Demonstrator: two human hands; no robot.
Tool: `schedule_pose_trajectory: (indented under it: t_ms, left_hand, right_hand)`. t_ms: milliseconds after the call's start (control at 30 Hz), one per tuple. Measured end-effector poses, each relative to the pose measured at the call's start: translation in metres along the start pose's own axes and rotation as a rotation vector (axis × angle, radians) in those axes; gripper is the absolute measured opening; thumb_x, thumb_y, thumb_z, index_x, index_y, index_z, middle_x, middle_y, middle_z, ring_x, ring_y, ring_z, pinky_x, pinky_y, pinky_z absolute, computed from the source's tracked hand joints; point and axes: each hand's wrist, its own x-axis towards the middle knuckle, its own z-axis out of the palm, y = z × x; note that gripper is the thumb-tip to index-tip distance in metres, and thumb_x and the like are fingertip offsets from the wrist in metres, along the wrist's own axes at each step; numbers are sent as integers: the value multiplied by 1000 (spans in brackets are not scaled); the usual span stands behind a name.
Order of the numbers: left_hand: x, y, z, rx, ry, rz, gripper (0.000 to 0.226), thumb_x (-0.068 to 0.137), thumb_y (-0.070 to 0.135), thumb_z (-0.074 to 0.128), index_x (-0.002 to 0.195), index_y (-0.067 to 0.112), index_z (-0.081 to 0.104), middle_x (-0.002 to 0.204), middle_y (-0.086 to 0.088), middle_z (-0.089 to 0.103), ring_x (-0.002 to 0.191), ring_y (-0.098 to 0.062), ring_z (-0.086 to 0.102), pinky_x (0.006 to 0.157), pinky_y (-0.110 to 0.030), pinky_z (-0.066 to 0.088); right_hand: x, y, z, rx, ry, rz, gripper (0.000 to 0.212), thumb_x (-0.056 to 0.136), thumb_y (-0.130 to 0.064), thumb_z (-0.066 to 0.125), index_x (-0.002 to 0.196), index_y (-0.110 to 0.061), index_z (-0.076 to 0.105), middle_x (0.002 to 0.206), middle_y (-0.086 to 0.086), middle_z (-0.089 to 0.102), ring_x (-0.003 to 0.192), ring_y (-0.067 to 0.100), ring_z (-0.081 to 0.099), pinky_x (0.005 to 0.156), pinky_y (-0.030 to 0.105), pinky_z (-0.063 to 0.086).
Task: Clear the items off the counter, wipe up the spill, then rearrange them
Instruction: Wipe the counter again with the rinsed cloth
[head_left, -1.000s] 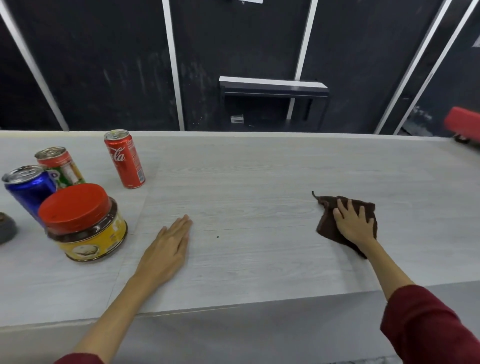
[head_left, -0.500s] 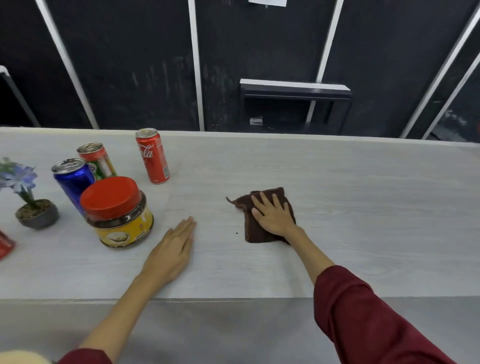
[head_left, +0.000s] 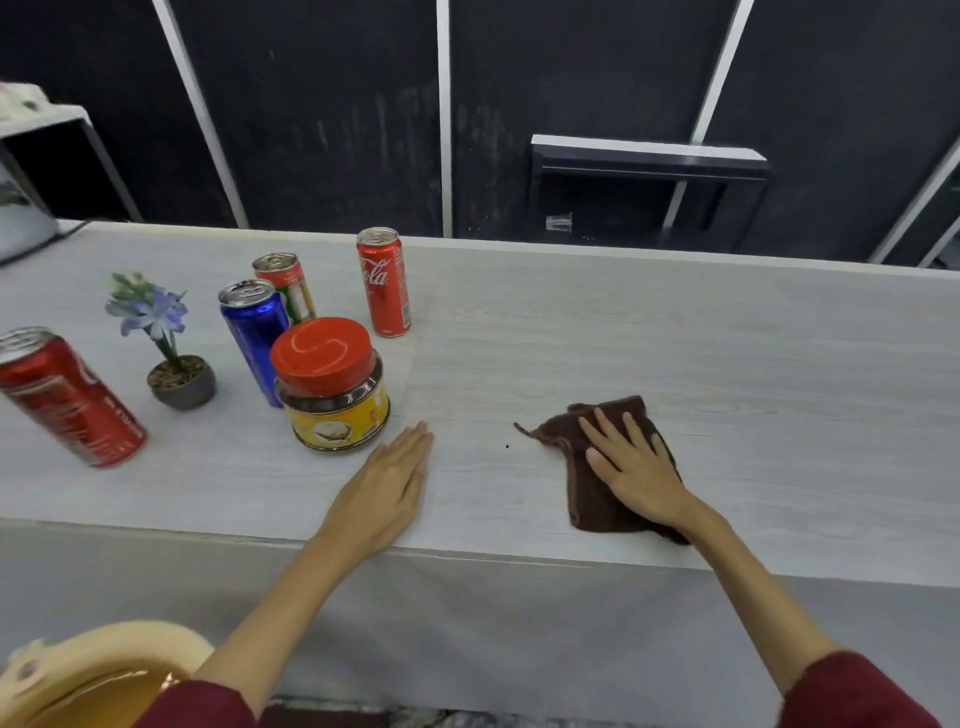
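Cloth, brown and loosely folded, lies under my right hand near the front edge of the counter, toward its middle. Half a second ago I had it further along to the left, close beside my other hand, and a second ago well off to the right, so I read this as the back-and-forth of a wiping stroke, now on its way right again. My right fingers lie straight and spread, pressing the cloth flat and not gripping it; the palm covers its right half, and a loose corner trails out to the left. A small dark speck sits on the bare surface just left of that corner, between my hands, so I judge the wiping not quite finished. My left hand rests flat on the counter, fingers straight and together, holding nothing, where it was a second ago. Just beyond its fingertips stands the jar with the red lid. Behind it, toward the left end, stand a blue can, a striped can, a red cola can, a small potted flower and another red can, all set aside and waiting to be rearranged.
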Motion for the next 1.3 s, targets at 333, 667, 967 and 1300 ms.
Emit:
schedule_pose_trajectory:
  t_ms: [333, 667, 967, 1300]
  left_hand:
    - [-11, -19, -15, -73, -23, 27, 47, 99, 30, 25, 145, 22, 20, 154, 9, 15, 132, 8, 6, 108, -11, 3]
    - [-21, -26, -18, -59, -23, 35, 47, 99, 32, 24, 145, 23, 20, 155, 9, 15, 141, 1, 9, 112, -16, 6]
    - [-49, -33, -27, 39, -33, -8, 48, 99, 32, 19, 146, 23, 15, 155, 9, 12, 139, 4, 4, 111, -16, 1]
    - [-74, -40, -28, 13, 12, -55, 58, 89, 39, 14, 145, 21, 19, 154, 7, 17, 132, 7, 2, 110, -16, 1]
  right_hand:
    - [22, -79, 25, 196, 100, 60, 54, 99, -31, 32, 148, -20, 13, 159, -2, 1, 145, 27, -11, 116, 46, -9]
    - [45, -144, 44, 30, 2, -37, 52, 95, -48, 31, 145, -42, 14, 158, -9, -3, 142, 35, -19, 112, 56, -13]
    - [25, -168, 68, -159, 67, -87, 66, 88, -65, 26, 146, -41, 5, 158, -4, -9, 140, 43, -18, 109, 62, -11]
    - [1, -191, 90, -147, 148, -218, 53, 95, -52, 19, 146, -38, 16, 159, -5, 3, 143, 42, -10, 112, 59, -4]
